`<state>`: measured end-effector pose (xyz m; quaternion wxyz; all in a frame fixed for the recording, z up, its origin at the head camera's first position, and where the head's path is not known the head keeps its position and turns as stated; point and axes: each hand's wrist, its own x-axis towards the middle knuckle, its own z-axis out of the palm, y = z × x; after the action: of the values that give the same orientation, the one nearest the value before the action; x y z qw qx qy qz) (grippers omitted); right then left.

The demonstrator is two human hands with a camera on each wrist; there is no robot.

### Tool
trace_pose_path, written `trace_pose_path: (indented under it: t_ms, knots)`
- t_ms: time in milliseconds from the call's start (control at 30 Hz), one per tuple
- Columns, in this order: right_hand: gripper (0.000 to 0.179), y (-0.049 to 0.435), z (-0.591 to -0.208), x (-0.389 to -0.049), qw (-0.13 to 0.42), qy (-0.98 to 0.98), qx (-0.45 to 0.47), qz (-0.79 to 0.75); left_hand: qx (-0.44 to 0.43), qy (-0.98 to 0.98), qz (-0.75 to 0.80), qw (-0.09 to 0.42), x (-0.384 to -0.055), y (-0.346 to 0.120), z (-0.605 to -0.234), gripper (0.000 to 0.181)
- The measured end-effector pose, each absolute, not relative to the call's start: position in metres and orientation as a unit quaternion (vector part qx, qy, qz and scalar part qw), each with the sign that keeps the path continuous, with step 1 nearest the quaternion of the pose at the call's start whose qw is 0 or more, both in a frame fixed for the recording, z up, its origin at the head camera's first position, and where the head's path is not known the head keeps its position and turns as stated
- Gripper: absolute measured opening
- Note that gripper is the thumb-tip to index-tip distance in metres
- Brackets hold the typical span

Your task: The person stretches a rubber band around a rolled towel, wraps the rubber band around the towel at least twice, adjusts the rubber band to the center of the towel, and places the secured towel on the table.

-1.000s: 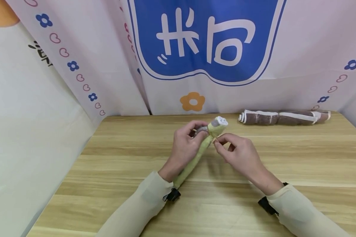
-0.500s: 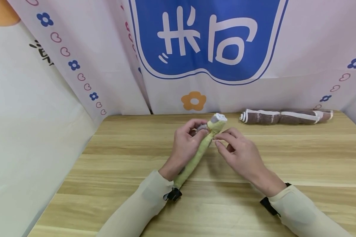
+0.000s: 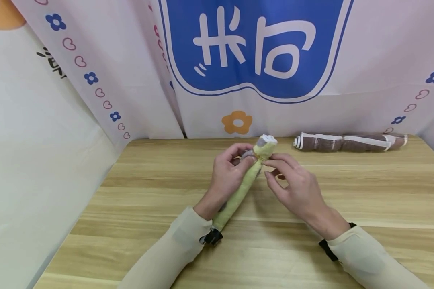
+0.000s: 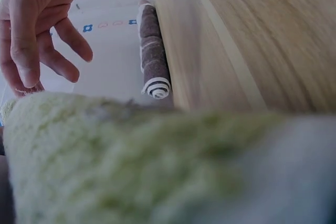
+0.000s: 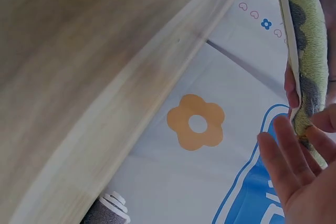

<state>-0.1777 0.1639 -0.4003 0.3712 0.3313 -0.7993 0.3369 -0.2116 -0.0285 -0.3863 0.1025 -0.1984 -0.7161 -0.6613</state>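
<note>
A rolled yellow-green towel [image 3: 236, 196] with grey patches slants up off the wooden table, its white coiled end uppermost. Just below that end, a thin yellowish band [image 3: 258, 157] cinches it. My left hand [image 3: 228, 172] grips the roll beside the band, thumb on the near side. At the other side, my right hand [image 3: 300, 190] touches the roll by the band with a fingertip; its thumb stands apart from the forefinger. The right wrist view shows the right fingers [image 5: 283, 169] loosely extended near the cinched spot. Up close, the towel [image 4: 105, 156] blurs in the left wrist view.
A brown rolled towel [image 3: 325, 143] with white edging lies along the table's back edge at the right, narrowed at its middle. Behind the wooden table [image 3: 141, 208] hangs a printed white curtain [image 3: 141, 108]. Black wrist cameras [image 3: 213, 237] sit at both cuffs.
The right hand's thumb and forefinger have parted from their pinch at the band, and its fingers have shifted slightly upward. The towel has tipped slightly more upright in the left hand's grip.
</note>
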Motion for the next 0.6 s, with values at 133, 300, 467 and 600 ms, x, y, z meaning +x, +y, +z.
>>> trace_pose_path:
  t_ms: [133,300,467,600]
  knots:
    - [0.027,0.1644,-0.4012,-0.1772,0.376,-0.793,0.330,0.349,-0.203,-0.716,-0.661,0.102,-0.2104,-0.0265,-0.3871,0.021]
    - [0.030,0.1636,-0.4014,-0.1773,0.376,-0.790,0.333,0.351,-0.199,-0.718,-0.658,0.104,-0.2082,-0.0263,-0.3857,0.021]
    - [0.043,0.1632,-0.4017,-0.1770,0.378,-0.786,0.335,0.357,-0.209,-0.722,-0.650,0.110,-0.2076,-0.0257,-0.3854,0.020]
    - [0.052,0.1625,-0.4015,-0.1773,0.378,-0.777,0.343,0.368,-0.214,-0.723,-0.647,0.116,-0.2076,-0.0249,-0.3860,0.020]
